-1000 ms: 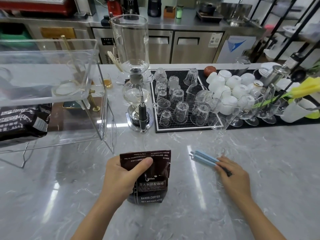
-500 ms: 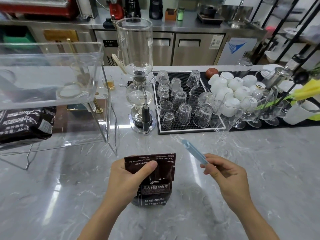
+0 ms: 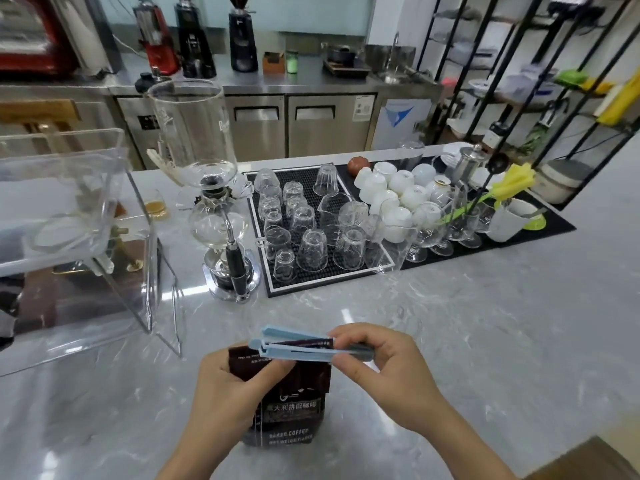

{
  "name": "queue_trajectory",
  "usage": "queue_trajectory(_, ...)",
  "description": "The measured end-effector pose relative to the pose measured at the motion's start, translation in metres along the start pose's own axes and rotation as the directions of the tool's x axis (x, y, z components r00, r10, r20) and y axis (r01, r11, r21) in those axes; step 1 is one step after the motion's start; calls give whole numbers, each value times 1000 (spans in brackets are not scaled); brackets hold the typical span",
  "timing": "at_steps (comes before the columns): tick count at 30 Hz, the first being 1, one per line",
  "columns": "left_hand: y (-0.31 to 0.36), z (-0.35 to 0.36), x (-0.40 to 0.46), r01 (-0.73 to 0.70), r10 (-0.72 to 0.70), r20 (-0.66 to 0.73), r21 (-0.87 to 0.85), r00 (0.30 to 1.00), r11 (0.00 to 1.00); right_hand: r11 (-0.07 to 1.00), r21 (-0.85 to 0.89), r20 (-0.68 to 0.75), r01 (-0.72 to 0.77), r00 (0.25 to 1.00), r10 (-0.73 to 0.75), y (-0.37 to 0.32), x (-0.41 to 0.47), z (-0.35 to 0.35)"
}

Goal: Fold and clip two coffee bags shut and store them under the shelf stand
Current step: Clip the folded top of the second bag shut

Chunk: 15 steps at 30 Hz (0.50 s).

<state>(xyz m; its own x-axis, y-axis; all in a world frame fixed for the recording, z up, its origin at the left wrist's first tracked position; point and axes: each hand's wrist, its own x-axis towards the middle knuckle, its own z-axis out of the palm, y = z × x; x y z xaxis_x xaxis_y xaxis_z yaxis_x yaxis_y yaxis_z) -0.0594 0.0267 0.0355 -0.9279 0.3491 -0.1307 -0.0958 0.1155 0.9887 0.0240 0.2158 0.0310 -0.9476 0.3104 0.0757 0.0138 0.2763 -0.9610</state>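
Observation:
A dark brown coffee bag (image 3: 294,403) stands upright on the marble counter near the front edge. My left hand (image 3: 228,393) grips its folded top from the left. My right hand (image 3: 384,365) holds a light blue sealing clip (image 3: 294,346) by its right end. The clip lies level across the bag's folded top, its two bars slightly apart around the fold. The clear acrylic shelf stand (image 3: 104,237) stands at the left. A dark shape under it at the far left edge (image 3: 7,317) could be the other bag; I cannot tell.
A glass siphon coffee maker (image 3: 221,209) stands behind the bag. To its right, a black mat (image 3: 304,285) holds several upturned glasses, then white cups and stemmed glasses. Bare marble counter (image 3: 485,341) stretches to the right.
My right hand lifted the blue clip off the counter and brought it left onto the bag's folded top. My left hand kept its grip on the bag.

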Motion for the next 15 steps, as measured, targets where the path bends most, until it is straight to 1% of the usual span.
queue_trajectory(7, 5, 0, -3, -43, 44, 73, -14, 996, 999, 1000, -18, -3, 5, 1000, -5, -17, -4, 10)
queue_trajectory(9, 6, -2, -5, -46, 49, 72, -47, 996, 998, 1000, -27, -1, 15, 1000, -15, -22, -1, 14)
queue_trajectory(15, 8, -2, -6, -59, 62, 47, -64, 997, 996, 999, -46, 20, 6, 1000, -5, -26, 5, 23)
